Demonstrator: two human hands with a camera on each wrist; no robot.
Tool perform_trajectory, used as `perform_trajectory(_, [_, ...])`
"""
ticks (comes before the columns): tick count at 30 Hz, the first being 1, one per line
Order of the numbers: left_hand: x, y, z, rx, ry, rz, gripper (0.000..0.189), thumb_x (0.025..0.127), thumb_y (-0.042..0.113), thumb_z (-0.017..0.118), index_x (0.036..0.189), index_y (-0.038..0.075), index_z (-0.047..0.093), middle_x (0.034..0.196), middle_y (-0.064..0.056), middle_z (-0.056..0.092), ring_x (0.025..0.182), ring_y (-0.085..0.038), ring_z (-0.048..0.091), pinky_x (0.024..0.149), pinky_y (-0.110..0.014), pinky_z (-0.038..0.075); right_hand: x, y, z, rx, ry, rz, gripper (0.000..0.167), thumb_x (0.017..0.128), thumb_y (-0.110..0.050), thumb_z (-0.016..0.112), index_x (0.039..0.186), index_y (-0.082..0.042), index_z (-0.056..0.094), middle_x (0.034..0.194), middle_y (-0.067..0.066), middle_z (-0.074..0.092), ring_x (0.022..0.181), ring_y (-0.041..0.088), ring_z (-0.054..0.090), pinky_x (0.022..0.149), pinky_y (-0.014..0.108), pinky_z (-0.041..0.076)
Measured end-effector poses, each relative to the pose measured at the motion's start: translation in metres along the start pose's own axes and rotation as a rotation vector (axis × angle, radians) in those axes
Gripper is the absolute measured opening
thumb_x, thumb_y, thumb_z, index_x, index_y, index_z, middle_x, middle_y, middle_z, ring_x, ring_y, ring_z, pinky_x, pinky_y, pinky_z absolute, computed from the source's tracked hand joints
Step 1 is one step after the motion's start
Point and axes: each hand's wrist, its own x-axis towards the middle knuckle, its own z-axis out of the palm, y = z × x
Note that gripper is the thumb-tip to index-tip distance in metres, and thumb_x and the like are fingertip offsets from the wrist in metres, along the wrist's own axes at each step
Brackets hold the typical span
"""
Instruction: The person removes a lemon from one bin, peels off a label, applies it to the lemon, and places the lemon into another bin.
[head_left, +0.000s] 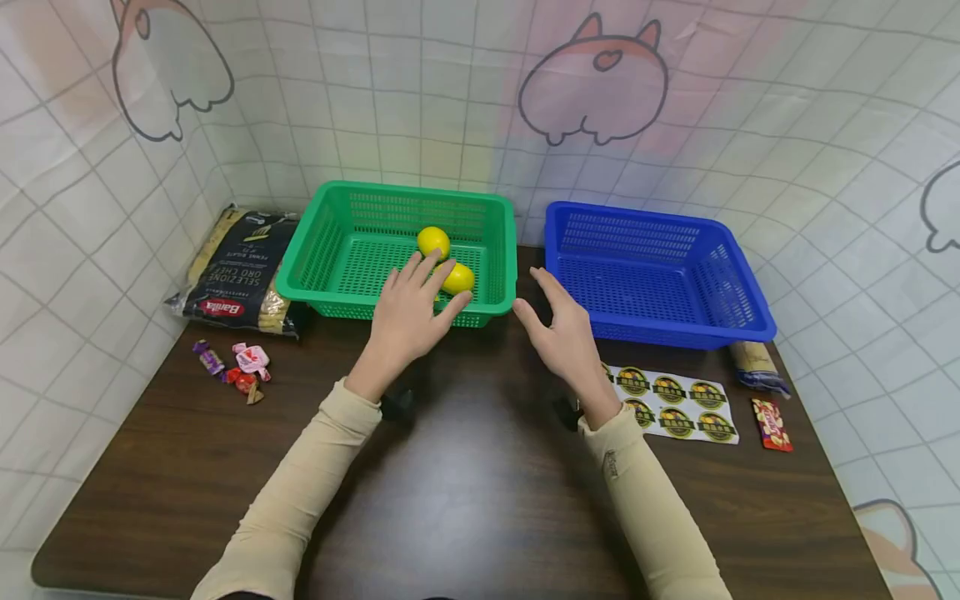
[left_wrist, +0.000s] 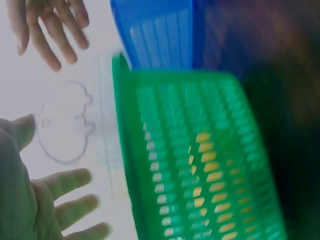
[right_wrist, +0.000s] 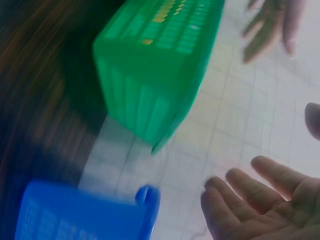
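Observation:
Two lemons, a rear lemon [head_left: 433, 242] and a front lemon [head_left: 458, 279], lie in the right half of the green basket [head_left: 341, 296]. My left hand [head_left: 411, 312] hovers over that basket's front rim with fingers spread, holding nothing. To the right, my right hand [head_left: 558, 333] is held up near the gap between the green basket and the blue basket [head_left: 652, 333], its fingers extended and empty. In the left wrist view yellow shows through the green basket's [left_wrist: 185, 80] slots. The right wrist view shows the right hand [right_wrist: 265, 205] beside both baskets, blurred.
A pasta bag [head_left: 240, 267] lies left of the green basket, with several wrapped candies [head_left: 251, 358] before it. A sticker sheet [head_left: 675, 404] is in front of the blue basket. Farther right are a small packet [head_left: 759, 367] and a red snack packet [head_left: 772, 425].

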Motion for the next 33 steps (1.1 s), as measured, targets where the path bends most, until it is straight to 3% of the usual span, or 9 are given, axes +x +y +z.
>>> perform_trajectory(2, [0.009,-0.005,-0.006,-0.019,-0.007,-0.008,0.066,0.100,0.061,0.040,0.149,0.016,0.046,0.159,-0.010,0.040,0.149,-0.034,0.036,0.121,-0.055,0.032,0.005,-0.003,0.002,0.084,-0.018,0.018,0.066,0.099,-0.055,0.051,0.154,-0.024,0.036,0.159,0.007,0.041,0.145,0.030,0.044,0.117,0.052,0.041])
perform_trajectory(4, [0.018,-0.010,-0.013,-0.037,-0.054,-0.022,0.066,0.101,0.059,0.041,0.145,0.011,0.050,0.155,-0.014,0.046,0.143,-0.036,0.043,0.118,-0.053,0.038,0.011,-0.005,0.005,0.125,-0.050,0.047,0.066,0.099,-0.051,0.054,0.155,-0.021,0.035,0.156,0.011,0.045,0.139,0.031,0.051,0.111,0.050,0.047])
perform_trajectory(8, [0.039,-0.025,-0.026,-0.062,-0.259,-0.042,0.066,0.102,0.058,0.041,0.147,0.010,0.047,0.155,-0.013,0.046,0.142,-0.035,0.044,0.116,-0.053,0.040,0.023,-0.005,0.016,0.095,-0.113,0.108,0.068,0.100,-0.044,0.055,0.156,-0.012,0.031,0.153,0.016,0.047,0.127,0.031,0.062,0.099,0.046,0.056])
perform_trajectory(12, [0.063,-0.038,-0.037,-0.068,-0.474,0.047,0.064,0.103,0.053,0.043,0.149,0.009,0.044,0.155,-0.014,0.045,0.142,-0.034,0.043,0.118,-0.053,0.037,0.036,-0.002,0.029,0.016,-0.117,0.109,0.060,0.101,-0.039,0.056,0.147,-0.005,0.043,0.126,0.017,0.068,0.096,0.026,0.073,0.075,0.038,0.061])
perform_trajectory(15, [0.077,-0.043,-0.044,-0.063,-0.587,0.114,0.062,0.103,0.051,0.044,0.149,0.010,0.044,0.155,-0.014,0.046,0.141,-0.035,0.044,0.118,-0.053,0.037,0.041,0.001,0.037,0.009,-0.103,0.119,0.056,0.100,-0.038,0.058,0.142,-0.004,0.048,0.102,0.014,0.074,0.077,0.023,0.070,0.061,0.030,0.054])
perform_trajectory(19, [0.091,-0.045,-0.052,-0.044,-0.692,0.111,0.063,0.102,0.054,0.044,0.151,0.015,0.042,0.159,-0.011,0.040,0.147,-0.036,0.037,0.120,-0.056,0.033,0.043,0.003,0.040,0.096,-0.092,0.173,0.065,0.097,-0.035,0.063,0.150,-0.004,0.041,0.108,0.016,0.075,0.078,0.025,0.076,0.063,0.027,0.059])
perform_trajectory(25, [0.113,-0.051,-0.061,-0.042,-0.791,0.095,0.064,0.100,0.053,0.047,0.153,0.017,0.039,0.163,-0.010,0.033,0.152,-0.035,0.026,0.122,-0.057,0.027,0.043,0.005,0.040,0.208,-0.090,0.198,0.071,0.097,-0.029,0.066,0.153,-0.002,0.033,0.126,0.021,0.069,0.083,0.026,0.077,0.068,0.029,0.062])
perform_trajectory(29, [0.127,-0.064,-0.064,-0.090,-0.793,0.063,0.067,0.098,0.047,0.056,0.152,0.011,0.040,0.159,-0.015,0.039,0.148,-0.036,0.033,0.121,-0.055,0.032,0.044,0.006,0.040,0.237,-0.097,0.214,0.072,0.096,-0.028,0.066,0.154,-0.002,0.031,0.131,0.022,0.065,0.086,0.027,0.077,0.072,0.032,0.063])
perform_trajectory(33, [0.137,-0.080,-0.057,-0.192,-0.780,0.011,0.067,0.095,0.040,0.064,0.150,0.008,0.043,0.155,-0.018,0.045,0.145,-0.036,0.038,0.120,-0.054,0.034,0.043,0.007,0.040,0.270,-0.095,0.236,0.073,0.096,-0.026,0.067,0.154,-0.003,0.030,0.132,0.022,0.065,0.087,0.028,0.077,0.079,0.041,0.063])
